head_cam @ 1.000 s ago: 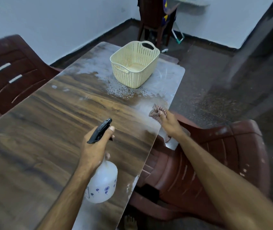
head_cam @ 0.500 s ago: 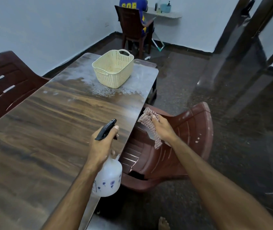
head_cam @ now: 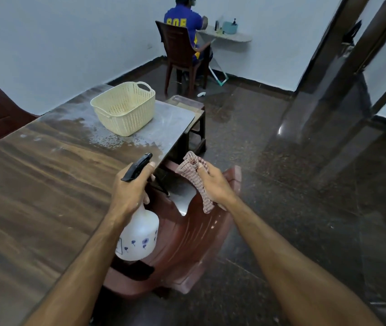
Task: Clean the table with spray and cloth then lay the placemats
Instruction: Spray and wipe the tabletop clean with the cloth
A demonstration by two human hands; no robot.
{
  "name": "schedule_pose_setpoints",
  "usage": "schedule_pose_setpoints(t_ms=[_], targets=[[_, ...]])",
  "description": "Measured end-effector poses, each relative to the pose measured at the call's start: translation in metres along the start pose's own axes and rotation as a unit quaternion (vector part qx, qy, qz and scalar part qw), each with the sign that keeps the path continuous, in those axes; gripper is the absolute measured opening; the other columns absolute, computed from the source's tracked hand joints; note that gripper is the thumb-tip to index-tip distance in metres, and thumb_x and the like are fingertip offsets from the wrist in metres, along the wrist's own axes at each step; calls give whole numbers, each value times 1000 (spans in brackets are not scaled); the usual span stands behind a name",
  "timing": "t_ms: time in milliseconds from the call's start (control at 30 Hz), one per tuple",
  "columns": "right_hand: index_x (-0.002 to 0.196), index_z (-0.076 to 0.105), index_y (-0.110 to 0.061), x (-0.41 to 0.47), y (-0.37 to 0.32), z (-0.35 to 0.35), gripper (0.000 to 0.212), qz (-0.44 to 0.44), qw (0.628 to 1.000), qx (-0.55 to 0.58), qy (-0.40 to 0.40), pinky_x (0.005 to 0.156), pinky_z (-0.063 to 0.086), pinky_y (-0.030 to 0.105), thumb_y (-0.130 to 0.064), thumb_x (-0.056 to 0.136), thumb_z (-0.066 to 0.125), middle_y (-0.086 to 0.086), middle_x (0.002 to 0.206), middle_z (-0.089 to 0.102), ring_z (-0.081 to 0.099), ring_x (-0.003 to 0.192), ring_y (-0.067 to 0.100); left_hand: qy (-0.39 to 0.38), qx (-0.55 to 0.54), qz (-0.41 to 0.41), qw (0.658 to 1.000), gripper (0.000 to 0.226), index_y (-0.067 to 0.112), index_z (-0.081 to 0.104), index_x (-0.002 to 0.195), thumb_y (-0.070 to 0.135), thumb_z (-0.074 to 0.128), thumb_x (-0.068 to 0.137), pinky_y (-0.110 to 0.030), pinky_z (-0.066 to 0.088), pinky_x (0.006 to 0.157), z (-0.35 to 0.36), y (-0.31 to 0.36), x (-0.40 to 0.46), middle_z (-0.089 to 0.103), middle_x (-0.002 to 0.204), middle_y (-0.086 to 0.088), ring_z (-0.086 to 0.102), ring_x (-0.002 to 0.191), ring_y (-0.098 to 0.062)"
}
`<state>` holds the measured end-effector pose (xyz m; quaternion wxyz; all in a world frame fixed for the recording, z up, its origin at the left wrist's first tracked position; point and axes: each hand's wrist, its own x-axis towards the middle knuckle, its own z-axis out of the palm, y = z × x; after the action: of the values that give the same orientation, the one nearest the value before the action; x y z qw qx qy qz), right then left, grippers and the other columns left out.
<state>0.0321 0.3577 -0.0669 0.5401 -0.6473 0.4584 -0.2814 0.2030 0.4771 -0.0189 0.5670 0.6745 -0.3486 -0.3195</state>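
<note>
While the left hand (head_cam: 129, 191) clasps the spray bottle (head_cam: 138, 234), the right hand (head_cam: 215, 184) pinches the cloth (head_cam: 194, 177).

Both my forearms reach forward from the bottom of the view, bare, converging toward the middle. My left hand (head_cam: 130, 191) is curled around the neck of the spray bottle (head_cam: 139, 234), index finger laid along the top of the black nozzle, the other fingers wrapped below it, back of the hand facing up. My right hand (head_cam: 214, 184) sits just beside it, slightly farther out, fingers closed with the cloth (head_cam: 193, 175) pinched between thumb and fingers, wrist nearly straight. The two hands are near but not touching.
</note>
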Motion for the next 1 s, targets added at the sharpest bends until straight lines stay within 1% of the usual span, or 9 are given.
schedule_pose_setpoints(t_ms=[67,133,200,300,367,400,567,767,1000], targets=[[136,56,-13,-1,-4,-24,35,-4,1000,-4,-20,91,44,6,-25,107,39,-6,125,63,60,115,7,10,1,3,1000,40,-3,65,87,37,65,94,-31,43,48,21,5,2,65,71,-15,48,38,-25],[136,55,-13,1,-6,-47,34,-14,1000,-12,-23,75,32,-9,-22,108,37,-10,118,60,58,102,-4,20,-5,10,1000,42,-4,64,88,37,65,94,-29,42,46,43,11,5,66,79,-19,47,35,-22],[134,56,-14,7,-3,-64,34,-13,1000,-8,-17,77,36,-4,-23,108,38,-9,118,62,60,104,0,29,-7,15,999,41,-5,64,87,36,65,94,-26,41,44,64,15,10,67,82,-21,46,34,-19],[130,60,-15,24,1,-77,32,-6,1000,3,4,95,49,22,-26,106,43,-4,119,67,62,110,10,27,-10,19,999,40,-2,64,88,37,64,94,-32,42,50,89,20,20,65,83,-27,46,36,-22],[127,62,-18,38,6,-88,31,2,1000,7,11,102,49,41,-30,105,44,-2,117,69,64,111,15,29,-15,20,999,36,-1,64,91,35,63,95,-27,41,46,106,22,32,65,84,-23,45,35,-20],[126,62,-18,44,8,-93,30,1,1000,3,13,103,49,45,-31,104,44,-2,116,69,64,111,16,34,-15,20,999,35,-1,64,92,34,63,95,-24,41,43,112,24,38,65,81,-21,45,35,-18],[131,58,-10,84,9,-121,35,-13,1000,0,-8,105,47,37,-29,106,42,1,124,66,61,116,15,43,-32,11,999,41,-2,65,87,39,67,91,-33,43,54,149,24,79,62,62,-16,46,39,-24],[130,59,-10,146,7,-145,36,-18,998,-36,-50,87,47,20,-29,107,40,1,121,66,61,109,12,74,-21,10,997,31,11,65,83,41,65,92,-33,44,53,180,28,135,66,71,-8,48,36,-22],[126,59,-13,214,4,-155,33,-34,991,-86,-100,93,48,36,-30,107,38,4,117,67,61,107,18,107,1,-25,994,36,18,69,83,53,65,79,-35,45,56,201,30,188,68,77,-9,50,38,-23]])
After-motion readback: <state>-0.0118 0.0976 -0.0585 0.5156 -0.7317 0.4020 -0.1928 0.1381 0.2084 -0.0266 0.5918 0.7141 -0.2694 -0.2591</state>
